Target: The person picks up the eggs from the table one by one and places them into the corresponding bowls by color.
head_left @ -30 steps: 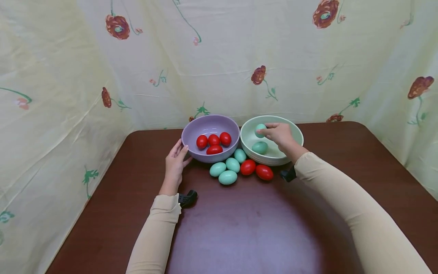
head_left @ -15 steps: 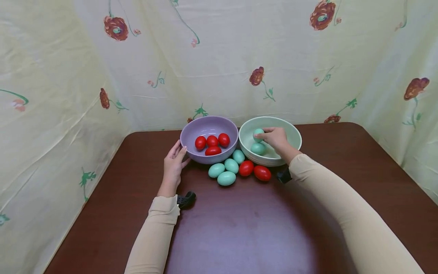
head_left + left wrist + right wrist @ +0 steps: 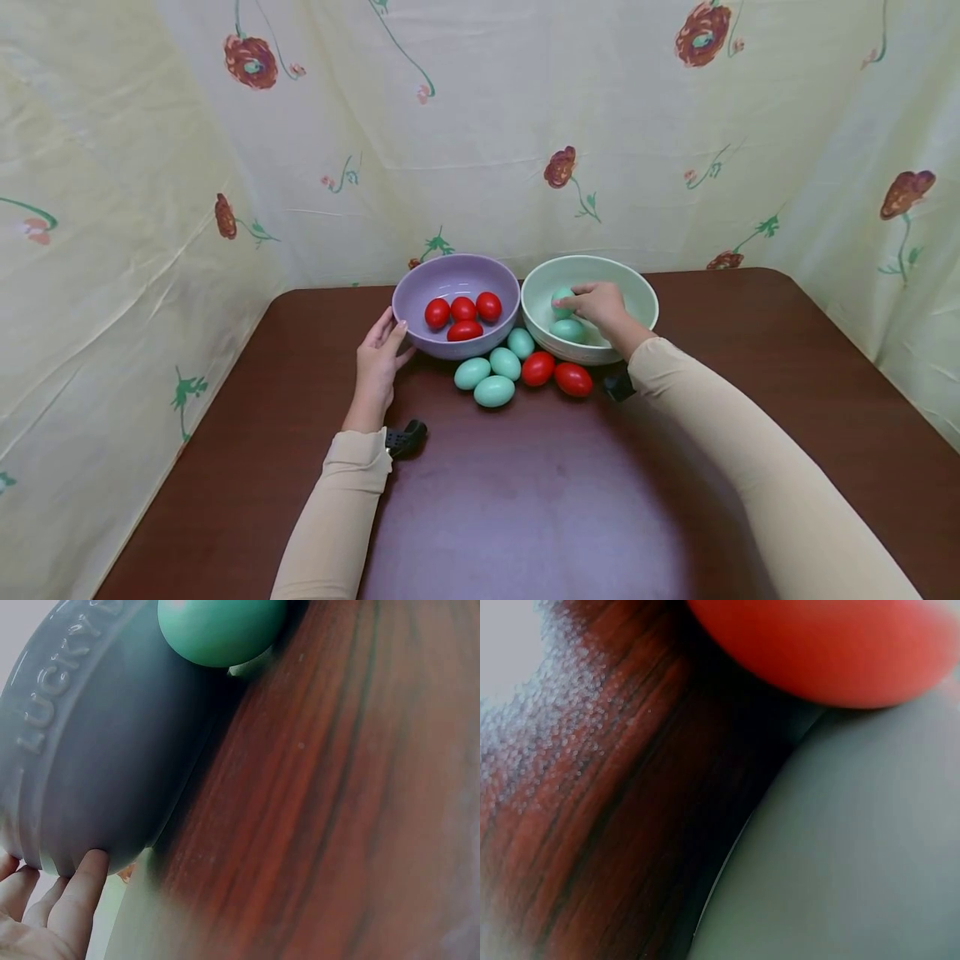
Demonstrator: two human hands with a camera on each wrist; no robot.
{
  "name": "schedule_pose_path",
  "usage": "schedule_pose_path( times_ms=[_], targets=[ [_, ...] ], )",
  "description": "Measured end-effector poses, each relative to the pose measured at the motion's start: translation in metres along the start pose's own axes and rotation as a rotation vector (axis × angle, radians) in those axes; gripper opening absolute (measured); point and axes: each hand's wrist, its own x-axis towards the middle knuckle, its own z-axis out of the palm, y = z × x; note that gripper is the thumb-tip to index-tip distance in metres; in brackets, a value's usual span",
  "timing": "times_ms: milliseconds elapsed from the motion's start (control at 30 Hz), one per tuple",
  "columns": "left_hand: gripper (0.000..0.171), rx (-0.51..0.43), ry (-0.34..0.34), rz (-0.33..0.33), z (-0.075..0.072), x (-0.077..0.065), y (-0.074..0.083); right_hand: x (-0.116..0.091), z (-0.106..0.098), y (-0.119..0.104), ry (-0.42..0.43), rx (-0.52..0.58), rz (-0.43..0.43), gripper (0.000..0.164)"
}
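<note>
Head view, right fingers (image 3: 586, 301) pinching mint egg (image 3: 561, 295), left fingers (image 3: 379, 327) spread against purple bowl (image 3: 450, 348)

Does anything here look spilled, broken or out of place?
Nothing stands out. The purple bowl and pale green bowl sit side by side, and four mint-green eggs and two red eggs lie in front, with no visible damage.

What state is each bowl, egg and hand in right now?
Purple bowl: upright, four red eggs inside
Pale green bowl: upright, one resting mint-green egg inside
Held mint-green egg: pinched, within pale green bowl; bottom contact unclear
Right hand: pinching held mint-green egg
Left hand: touching purple bowl's side
Loose mint-green eggs: four, on table
Loose red eggs: two, on table
</note>
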Motion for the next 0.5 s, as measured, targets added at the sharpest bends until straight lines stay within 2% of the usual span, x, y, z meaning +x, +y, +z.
schedule_pose_path(
  times_ms=[233,500],
  targets=[
    [0.060,-0.004,-0.008,0.002,0.0014,0.0024,-0.0007,0.0027,-0.0014,0.0020,-0.036,0.021,-0.012,0.064],
    [0.059,0.001,0.006,-0.016,0.0013,0.0010,-0.0003,0.0051,0.0005,0.0039,-0.079,0.023,0.010,0.063]
  ],
)
